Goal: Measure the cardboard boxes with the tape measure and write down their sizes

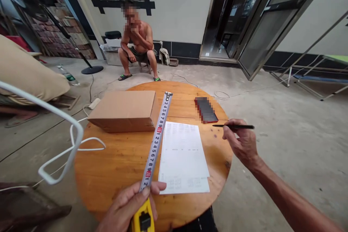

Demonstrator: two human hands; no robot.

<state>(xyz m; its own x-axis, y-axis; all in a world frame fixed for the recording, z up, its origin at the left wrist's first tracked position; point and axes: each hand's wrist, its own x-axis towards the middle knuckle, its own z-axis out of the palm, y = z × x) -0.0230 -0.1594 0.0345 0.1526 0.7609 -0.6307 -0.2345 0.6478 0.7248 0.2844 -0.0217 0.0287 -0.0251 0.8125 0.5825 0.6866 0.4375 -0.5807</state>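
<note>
In my left hand (127, 203) is a yellow tape measure (144, 214), gripped near the front edge of the table. Its pale blade (154, 148) is pulled out and slants away from me, with the metal hook at the far end beside the cardboard box (122, 110). My right hand (243, 145) pinches a black pen (236, 126), held level over the table's right edge. Printed white sheets of paper (185, 159) lie on the round wooden table (108, 174), right of the blade. Behind them rests a dark phone (206, 110) with a red edge.
A person (138, 40) sits on a low stool by the wall. A white bent tube (78, 134) reaches in from the left over the table. Cables (221, 95) cross the concrete floor. A fan base (92, 69) and a plastic bottle (67, 75) are at the left, an open door (272, 21) at the right.
</note>
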